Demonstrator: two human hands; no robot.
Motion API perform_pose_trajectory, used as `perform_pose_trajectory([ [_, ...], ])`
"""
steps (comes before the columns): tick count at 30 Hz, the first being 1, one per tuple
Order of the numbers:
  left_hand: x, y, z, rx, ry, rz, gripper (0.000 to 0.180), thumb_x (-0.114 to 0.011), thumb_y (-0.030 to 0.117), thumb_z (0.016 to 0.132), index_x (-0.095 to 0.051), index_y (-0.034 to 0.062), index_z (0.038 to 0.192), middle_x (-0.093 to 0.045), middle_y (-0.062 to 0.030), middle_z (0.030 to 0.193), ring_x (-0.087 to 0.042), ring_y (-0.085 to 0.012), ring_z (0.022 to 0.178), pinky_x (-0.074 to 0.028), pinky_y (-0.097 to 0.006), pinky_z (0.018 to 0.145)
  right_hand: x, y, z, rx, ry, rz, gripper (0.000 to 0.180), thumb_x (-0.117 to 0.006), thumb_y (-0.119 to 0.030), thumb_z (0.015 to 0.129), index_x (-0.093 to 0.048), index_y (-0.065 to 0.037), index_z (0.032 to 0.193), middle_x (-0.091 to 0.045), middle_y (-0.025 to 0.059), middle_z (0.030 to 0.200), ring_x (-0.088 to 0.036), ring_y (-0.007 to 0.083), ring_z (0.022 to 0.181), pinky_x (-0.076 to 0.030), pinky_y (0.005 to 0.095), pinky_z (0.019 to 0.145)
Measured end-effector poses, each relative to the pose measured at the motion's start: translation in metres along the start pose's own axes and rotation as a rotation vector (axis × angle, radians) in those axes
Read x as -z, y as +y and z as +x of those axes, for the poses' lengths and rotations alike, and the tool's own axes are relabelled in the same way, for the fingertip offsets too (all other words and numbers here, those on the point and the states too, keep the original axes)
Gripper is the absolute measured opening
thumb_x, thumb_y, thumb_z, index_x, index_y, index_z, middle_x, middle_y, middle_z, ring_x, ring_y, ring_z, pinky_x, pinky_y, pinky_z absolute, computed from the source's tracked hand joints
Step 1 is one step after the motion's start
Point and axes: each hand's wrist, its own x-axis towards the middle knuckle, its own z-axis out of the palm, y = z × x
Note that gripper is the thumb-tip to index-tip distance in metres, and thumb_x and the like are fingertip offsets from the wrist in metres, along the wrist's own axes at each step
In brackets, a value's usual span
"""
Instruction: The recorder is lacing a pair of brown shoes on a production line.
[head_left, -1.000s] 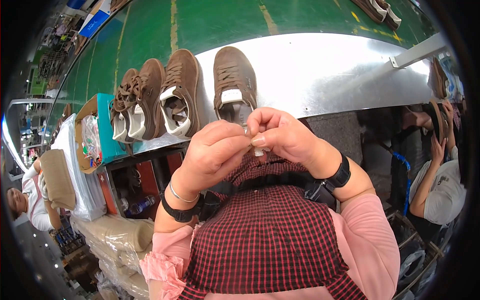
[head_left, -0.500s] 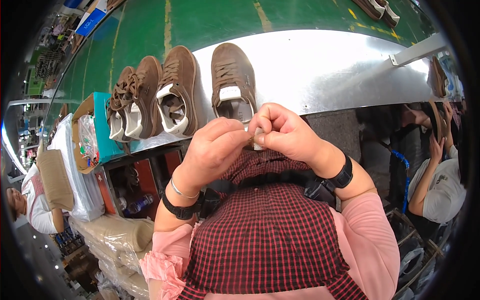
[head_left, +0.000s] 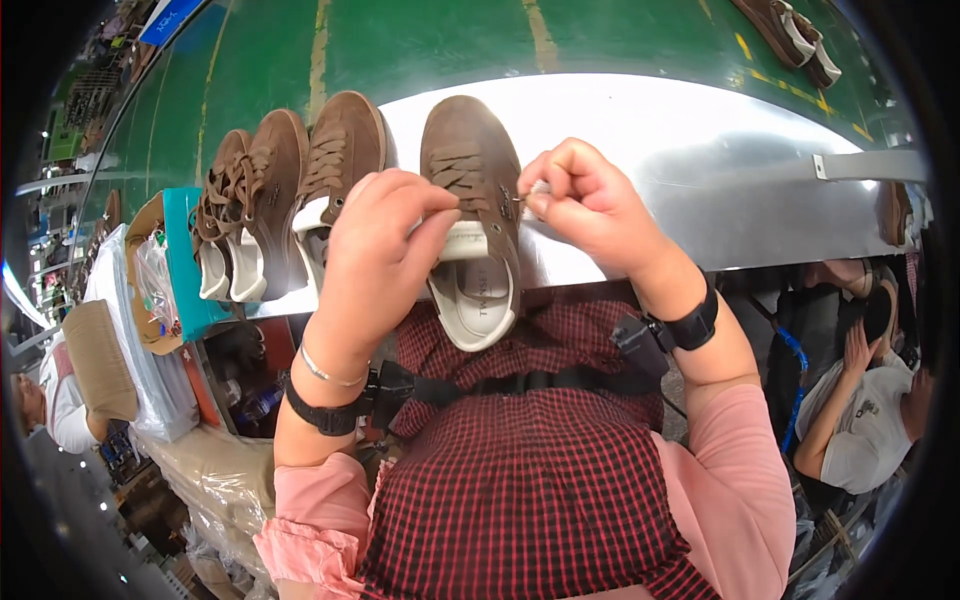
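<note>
between the fingers of both hands, brown shoe [head_left: 470,125] lies toe away, laces [head_left: 457,168] across it. right hand [head_left: 590,215]: thumb and forefinger pinch a small pale item [head_left: 540,187] beside the shoe. left hand [head_left: 375,245]: fingertips near the tongue; cannot tell if grasping. judged step: fine work by the lacing. next move likely calls for steady, precise fingertips.

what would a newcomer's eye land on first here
Probably the white-trimmed brown shoe at the centre, between the left hand near its laces and the right hand pinching a small pale piece beside it. Next, the red-and-black checked apron filling the lower middle, and the bright green surface along the top, beyond the shiny metal tabletop.
</note>
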Motion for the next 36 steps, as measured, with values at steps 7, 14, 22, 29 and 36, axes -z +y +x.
perform_pose_trajectory([
  [7,-0.020,-0.020,0.018,-0.120,-0.131,0.183,0.011,-0.069,0.005,0.067,-0.063,0.0042,0.077,-0.056,-0.0077,0.077,-0.054,-0.0292,0.075,-0.044,-0.039,0.068,0.005,0.023,0.030,0.211,-0.156,-0.382,0.011,-0.053,0.002,0.075,-0.047,-0.005,0.081,-0.049,0.0056,0.071,-0.049,0.0182,0.064,-0.042,0.0303,0.059],
  [14,-0.025,-0.019,0.024,-0.234,-0.203,0.350,0.015,-0.067,0.001,0.065,-0.061,0.0018,0.080,-0.058,-0.0083,0.081,-0.055,-0.0292,0.078,-0.044,-0.038,0.070,0.012,0.010,0.036,0.167,-0.270,-0.444,0.015,-0.051,0.005,0.071,-0.043,-0.005,0.077,-0.049,0.0066,0.075,-0.046,0.0187,0.066,-0.042,0.0298,0.063],
  [22,-0.032,-0.036,0.017,-0.203,-0.148,0.073,0.007,-0.062,0.002,0.066,-0.060,0.0050,0.072,-0.059,-0.0051,0.082,-0.055,-0.0259,0.083,-0.043,-0.037,0.076,0.010,0.008,0.044,0.192,-0.365,-0.419,0.012,-0.051,0.002,0.071,-0.042,-0.005,0.075,-0.041,0.0052,0.065,-0.038,0.0185,0.060,-0.036,0.0313,0.055],
  [29,-0.033,-0.036,0.020,-0.118,-0.115,-0.035,0.009,-0.060,0.002,0.065,-0.059,0.0030,0.073,-0.058,-0.0074,0.079,-0.055,-0.0277,0.081,-0.044,-0.037,0.077,0.006,-0.012,0.057,0.092,-0.500,-0.529,0.012,-0.049,0.004,0.070,-0.042,-0.004,0.075,-0.043,0.0069,0.065,-0.040,0.0209,0.060,-0.036,0.0346,0.055],
  [36,-0.038,-0.039,0.017,-0.192,-0.071,-0.014,0.011,-0.061,0.000,0.062,-0.057,0.0030,0.073,-0.058,-0.0074,0.079,-0.055,-0.0280,0.080,-0.045,-0.038,0.076,-0.002,0.004,0.044,0.196,-0.304,-0.657,0.014,-0.050,0.005,0.070,-0.044,-0.005,0.078,-0.052,0.0149,0.068,-0.051,0.0380,0.067,-0.040,0.0425,0.059],
])
